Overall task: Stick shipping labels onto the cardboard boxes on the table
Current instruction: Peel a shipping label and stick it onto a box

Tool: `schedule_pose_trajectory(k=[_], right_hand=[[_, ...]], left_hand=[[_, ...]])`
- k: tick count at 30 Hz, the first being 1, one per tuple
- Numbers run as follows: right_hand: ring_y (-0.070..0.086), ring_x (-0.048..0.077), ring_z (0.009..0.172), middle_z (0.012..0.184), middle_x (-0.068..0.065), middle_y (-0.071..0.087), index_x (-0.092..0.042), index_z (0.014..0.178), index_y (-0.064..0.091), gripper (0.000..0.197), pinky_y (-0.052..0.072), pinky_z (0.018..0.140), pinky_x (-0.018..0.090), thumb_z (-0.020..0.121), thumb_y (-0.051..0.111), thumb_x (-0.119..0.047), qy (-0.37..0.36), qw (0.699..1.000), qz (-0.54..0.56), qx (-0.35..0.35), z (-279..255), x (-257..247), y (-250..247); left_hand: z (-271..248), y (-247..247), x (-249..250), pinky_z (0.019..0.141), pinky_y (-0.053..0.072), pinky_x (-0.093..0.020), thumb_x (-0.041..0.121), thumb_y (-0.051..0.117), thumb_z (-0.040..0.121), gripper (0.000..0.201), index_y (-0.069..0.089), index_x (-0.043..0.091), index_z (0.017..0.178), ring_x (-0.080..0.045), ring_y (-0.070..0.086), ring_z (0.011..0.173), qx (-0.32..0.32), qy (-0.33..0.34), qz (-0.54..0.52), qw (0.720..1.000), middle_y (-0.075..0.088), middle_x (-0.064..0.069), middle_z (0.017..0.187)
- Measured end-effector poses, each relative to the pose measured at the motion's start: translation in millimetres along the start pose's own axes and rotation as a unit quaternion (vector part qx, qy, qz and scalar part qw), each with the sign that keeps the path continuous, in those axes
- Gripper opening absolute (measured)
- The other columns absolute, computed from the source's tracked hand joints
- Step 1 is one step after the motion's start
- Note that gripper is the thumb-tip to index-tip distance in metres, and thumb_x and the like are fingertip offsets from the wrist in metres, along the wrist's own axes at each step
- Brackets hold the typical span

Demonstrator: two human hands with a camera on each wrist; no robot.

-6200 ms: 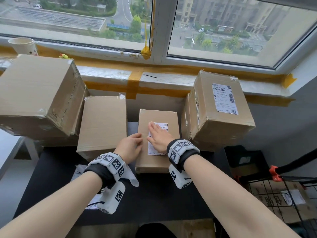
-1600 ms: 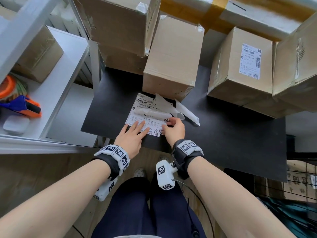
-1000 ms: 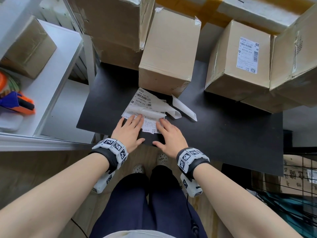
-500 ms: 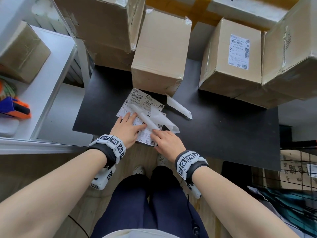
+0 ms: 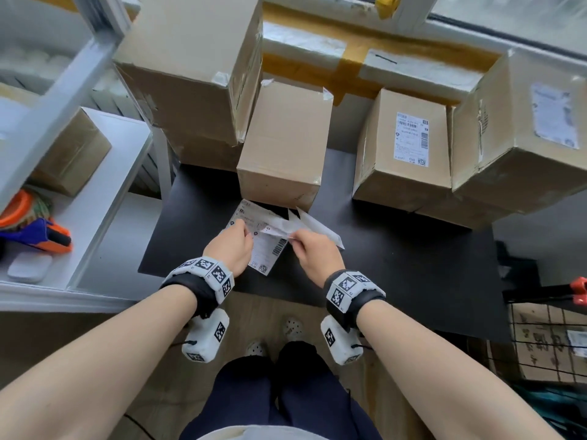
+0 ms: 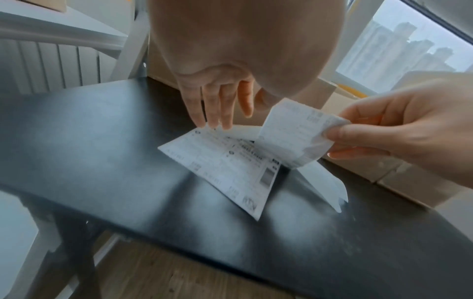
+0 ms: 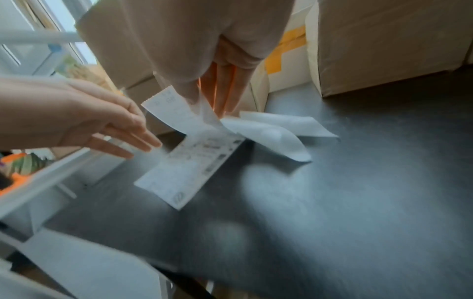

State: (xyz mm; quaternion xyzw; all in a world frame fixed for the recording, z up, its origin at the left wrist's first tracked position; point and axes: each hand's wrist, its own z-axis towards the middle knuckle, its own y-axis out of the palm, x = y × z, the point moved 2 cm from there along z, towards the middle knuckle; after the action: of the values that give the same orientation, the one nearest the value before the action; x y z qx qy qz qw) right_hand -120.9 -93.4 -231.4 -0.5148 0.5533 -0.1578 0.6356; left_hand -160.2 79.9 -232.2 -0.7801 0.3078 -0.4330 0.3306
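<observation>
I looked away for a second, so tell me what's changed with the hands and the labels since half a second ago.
The right hand has pinched a label and is lifting it up off the label stack, peeling it back. The left hand stays with straight fingers pressing the stack's far corner down on the black table. The loose backing strip and the cardboard boxes have not moved.

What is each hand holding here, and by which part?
Right hand pinches the peeled label by its lifted corner. Left hand holds nothing, straight fingers pressing the sheet.
</observation>
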Motion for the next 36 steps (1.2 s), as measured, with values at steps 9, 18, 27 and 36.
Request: schedule_pose_trajectory(k=[9,18,27,36], right_hand=[[0.065,0.027,0.086,0.090,0.007,0.072,-0.016,0.092,0.068,0.015,0.051,0.081,0.035,0.090,0.054,-0.023,0.001,0.996,0.083,0.040,36,-22,-56],[0.067,0.019,0.080,0.089,0.011,0.074,-0.007,0.095,0.074,0.016,0.055,0.077,0.030,0.086,0.065,-0.017,-0.019,0.975,0.218,0.045,58,-52,-83],[0.066,0.011,0.088,0.103,0.005,0.071,-0.010,0.113,0.068,0.029,0.054,0.078,0.013,0.084,0.065,-0.004,-0.018,0.931,0.362,0.036,62,-75,-98],[0.063,-0.004,0.077,0.096,0.000,0.067,-0.006,0.114,0.067,0.028,0.050,0.068,0.006,0.086,0.064,-0.004,-0.034,0.917,0.394,0.044,56,-80,-102]], left_hand=[[10,-38,45,0.063,0.047,-0.015,0.011,0.058,0.089,0.013,0.069,0.005,0.089,-0.017,0.064,0.074,-0.013,0.028,-0.275,0.961,0.066,-0.003,0.076],[13,-90,73,0.073,0.056,-0.029,0.016,0.062,0.087,0.015,0.067,0.002,0.083,-0.020,0.065,0.070,-0.012,-0.011,-0.432,0.902,0.067,-0.019,0.087],[4,-120,88,0.074,0.056,-0.021,0.015,0.065,0.086,0.018,0.069,-0.002,0.088,-0.009,0.070,0.067,0.012,0.034,-0.455,0.890,0.069,-0.015,0.087],[-5,-125,90,0.059,0.053,-0.011,0.011,0.061,0.088,0.010,0.067,0.003,0.086,-0.001,0.067,0.055,0.026,0.047,-0.454,0.890,0.066,-0.008,0.080]])
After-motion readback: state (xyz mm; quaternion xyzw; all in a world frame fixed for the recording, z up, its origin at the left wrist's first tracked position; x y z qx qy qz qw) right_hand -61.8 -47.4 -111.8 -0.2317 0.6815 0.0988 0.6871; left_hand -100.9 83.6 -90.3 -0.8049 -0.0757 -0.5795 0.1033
